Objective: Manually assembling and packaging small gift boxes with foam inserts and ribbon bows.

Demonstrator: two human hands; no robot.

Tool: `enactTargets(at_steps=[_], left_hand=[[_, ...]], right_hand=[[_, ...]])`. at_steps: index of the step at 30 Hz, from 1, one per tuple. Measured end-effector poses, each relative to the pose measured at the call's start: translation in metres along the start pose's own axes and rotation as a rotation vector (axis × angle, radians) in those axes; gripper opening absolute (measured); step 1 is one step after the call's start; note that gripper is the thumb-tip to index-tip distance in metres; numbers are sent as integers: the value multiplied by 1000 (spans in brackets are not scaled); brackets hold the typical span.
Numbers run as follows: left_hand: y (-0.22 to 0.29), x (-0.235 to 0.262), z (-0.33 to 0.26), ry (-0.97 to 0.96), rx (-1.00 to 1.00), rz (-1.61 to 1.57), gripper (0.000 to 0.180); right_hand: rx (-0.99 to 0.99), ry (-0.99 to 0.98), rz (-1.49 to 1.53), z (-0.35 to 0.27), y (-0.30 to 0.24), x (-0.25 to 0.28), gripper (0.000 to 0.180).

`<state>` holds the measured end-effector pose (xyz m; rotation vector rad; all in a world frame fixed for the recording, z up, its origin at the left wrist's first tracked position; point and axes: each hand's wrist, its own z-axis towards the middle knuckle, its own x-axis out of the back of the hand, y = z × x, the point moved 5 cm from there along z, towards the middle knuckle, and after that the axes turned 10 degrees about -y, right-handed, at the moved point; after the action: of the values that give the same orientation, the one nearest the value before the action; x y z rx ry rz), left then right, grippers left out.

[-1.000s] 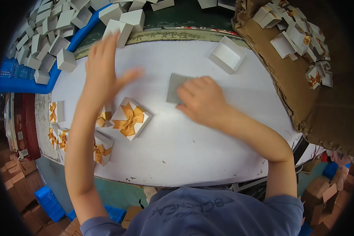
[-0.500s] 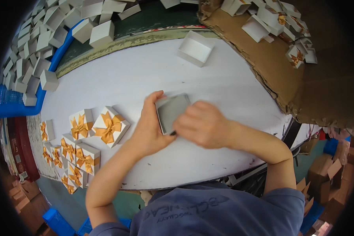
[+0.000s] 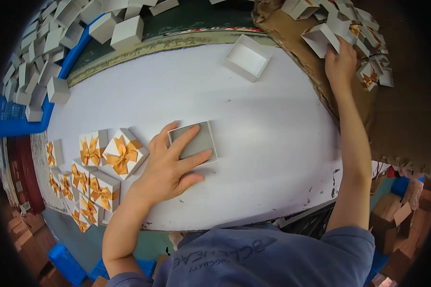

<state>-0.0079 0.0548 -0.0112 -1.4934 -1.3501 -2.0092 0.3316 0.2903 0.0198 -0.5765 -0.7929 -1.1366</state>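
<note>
**Right hand leaves the grey box and goes to the carton**

Half a second ago both hands were closed around the grey box at the table's near edge; now only the left hand [image 3: 170, 165] is on it, and the right hand [image 3: 341, 61] has swung out to the far right. The grey box [image 3: 196, 142] lies flat on the white table [image 3: 273, 143], a little left of centre, with the left palm spread and the fingers [image 3: 189, 135] pressing down across its top. That flat press looks meant to keep the box from sliding while the other arm is away, not to lift it: nothing is curled under its edges.

The right hand is stretched up into the brown cardboard carton [image 3: 321, 86] and rests among loose white box parts [image 3: 328, 36], some with gold bows. Its fingers are bent over one of those pieces, but whether they have closed on it cannot be told, since the pieces hide the fingertips.

Just left of the pressing hand stand finished white gift boxes with gold ribbon bows [image 3: 122, 153], packed edge to edge in rows along the table's left side, which keeps done work apart from the open middle. An open white box tray [image 3: 248, 57] sits alone near the far edge. Plain white boxes [image 3: 57, 62] are heaped in and around a blue crate [image 3: 19, 125] at the upper left.
</note>
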Motion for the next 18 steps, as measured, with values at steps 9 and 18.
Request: enactTargets(at_steps=[9, 18], left_hand=[[-11, -32, 20, 305, -174, -418, 121], [7, -27, 30, 100, -166, -139, 101]], right_hand=[[466, -695, 838, -102, -210, 49, 50], [685, -540, 721, -126, -218, 64, 56]])
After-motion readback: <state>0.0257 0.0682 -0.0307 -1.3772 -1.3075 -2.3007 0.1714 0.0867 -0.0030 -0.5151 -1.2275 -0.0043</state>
